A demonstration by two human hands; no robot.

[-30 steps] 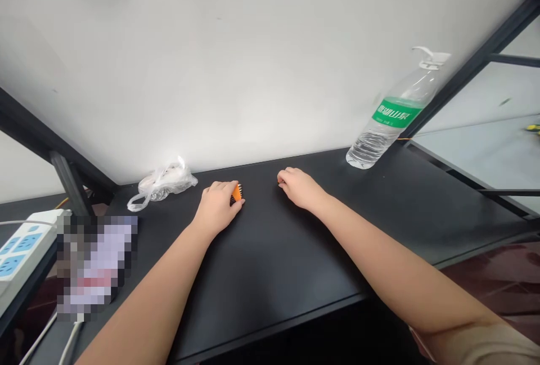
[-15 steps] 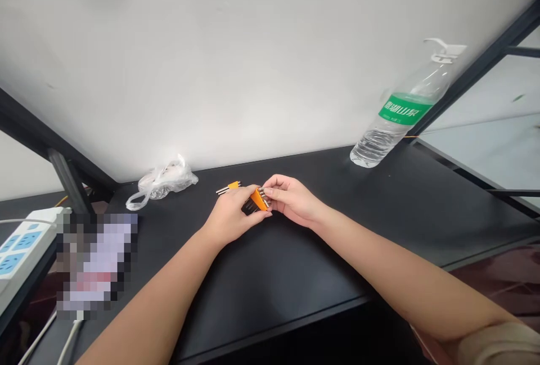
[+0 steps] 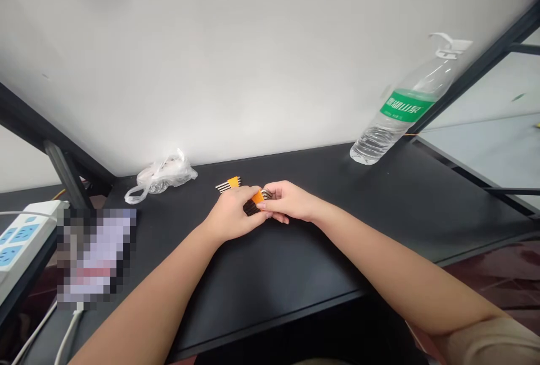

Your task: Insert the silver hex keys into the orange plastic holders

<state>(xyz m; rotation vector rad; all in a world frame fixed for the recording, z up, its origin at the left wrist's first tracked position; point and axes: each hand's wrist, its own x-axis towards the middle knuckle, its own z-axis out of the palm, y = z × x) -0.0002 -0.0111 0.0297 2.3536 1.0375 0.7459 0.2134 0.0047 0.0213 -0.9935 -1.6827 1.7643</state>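
Over the black table, my left hand is closed round an orange holder of hex keys, its dark shafts showing beneath the fingers. My right hand meets it from the other side, thumb and fingers pinching at the bent metal ends of the hex keys. The fingers partly hide these keys, so I cannot tell which one is gripped. Just beyond my left hand is another orange holder with several silver rods through it, partly covered by the hand.
A clear plastic bag lies at the back left by the wall. A large water bottle with a green label stands at the back right. On the left are a blurred-out phone-like item with a white cable and a power strip.
My right hand has shifted slightly, its thumb now lying across the orange holder's edge and its fingers lower around the bent key ends. The left hand keeps its hold; the view has tilted a little.
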